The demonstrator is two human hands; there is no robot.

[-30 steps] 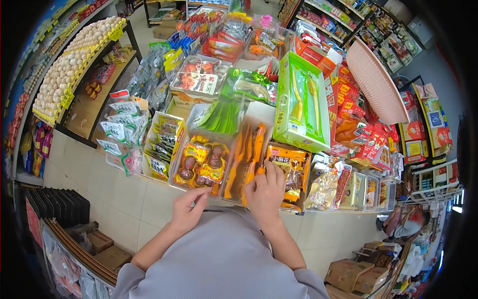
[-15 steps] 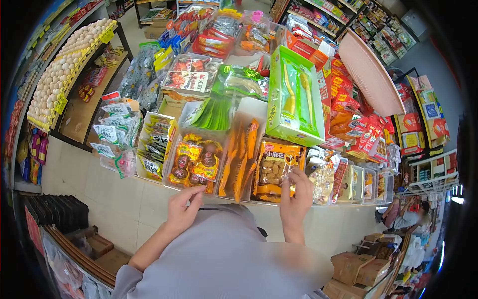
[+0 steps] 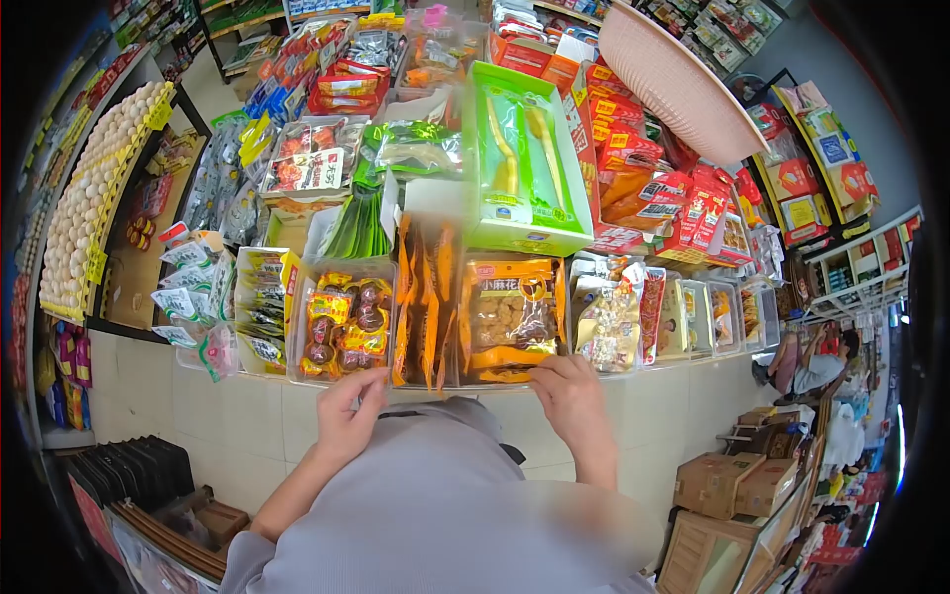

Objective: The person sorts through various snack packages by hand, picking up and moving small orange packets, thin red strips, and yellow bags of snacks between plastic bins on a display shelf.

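My left hand (image 3: pixel 346 414) has its fingers curled together at the front rim of the clear bins, between the red-and-yellow snack packs (image 3: pixel 346 325) and the upright orange packs (image 3: pixel 426 307). I see nothing in it. My right hand (image 3: pixel 576 408) is at the front right corner of a clear bin holding orange bags of small fried dough twists (image 3: pixel 512 305). Its fingers are bent against the rim and the lower bag's edge. Whatever lies under the fingertips is hidden. The top bag lies flat, its window facing up.
Behind the bins stands a green box (image 3: pixel 524 163) with long yellow packs. A pink basket (image 3: pixel 683 84) leans at the back right. Egg trays (image 3: pixel 104 193) stand at left. Cardboard boxes (image 3: pixel 717 485) sit at lower right; a person (image 3: pixel 816 366) is farther off.
The view has shifted, so the display sits further left. My right hand has moved off the top bag down to the bin's front corner. My left hand sits slightly further right along the bins.
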